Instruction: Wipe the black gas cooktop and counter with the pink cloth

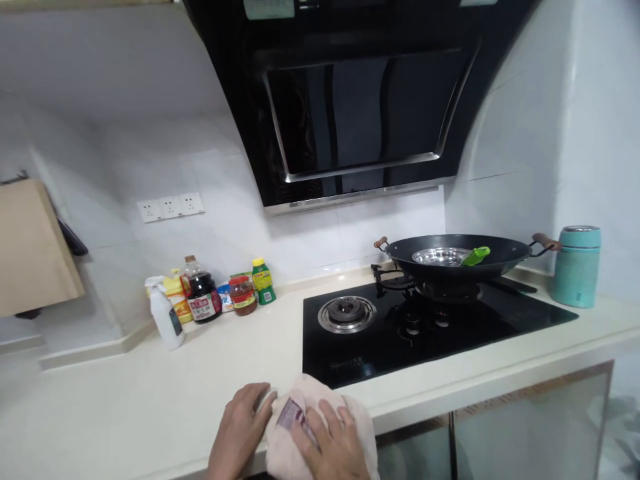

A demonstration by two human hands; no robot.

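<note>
A pale pink cloth [360, 413] with a purple label lies bunched at the counter's front edge, partly hanging over it. My right hand [333, 443] lies on top of it, fingers spread and slightly bent, pressing on the fabric beside the label. To the left, my left hand [240, 427] is curled at the cloth's near-left border, with thumb and forefinger drawn together at its edge. The undersides of both hands are hidden. Just beyond the cloth is the corner of the black gas hob [320, 360].
A wok [500, 253] holding a metal strainer [435, 256] and a green-handled utensil [475, 256] stands on the right burner. Beside it is a teal flask [577, 273]. Against the wall are a spray bottle [167, 317], sauce bottle [203, 297] and jar [243, 297]. A range hood [360, 127] overhangs the hob.
</note>
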